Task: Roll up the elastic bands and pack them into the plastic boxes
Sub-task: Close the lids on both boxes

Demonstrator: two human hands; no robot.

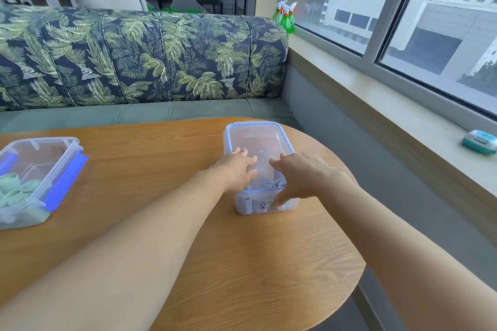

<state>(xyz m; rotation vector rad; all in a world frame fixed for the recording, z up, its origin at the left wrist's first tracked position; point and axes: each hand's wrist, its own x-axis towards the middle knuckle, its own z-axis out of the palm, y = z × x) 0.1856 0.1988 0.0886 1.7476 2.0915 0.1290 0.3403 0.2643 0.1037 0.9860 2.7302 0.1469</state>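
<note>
Lidded plastic box (pixel 258 140) sits mid-worktop (pixel 255 263), rolled bands (pixel 266 185) inside. Left hand (pixel 236 169) flat on lid, fingers straight, gripping nothing. Right hand (pixel 301 174) flat beside it, thumb down box's near wall. 2nd box (pixel 53 158) w/ green rolls (pixel 16 193) far left, well apart.

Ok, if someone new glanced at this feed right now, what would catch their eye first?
Probably both hands: the left hand and right hand rest on the lid of the clear lidded box mid-table. Then the second box at the table's left edge, with green rolled bands inside, and the palm-print sofa behind.
</note>
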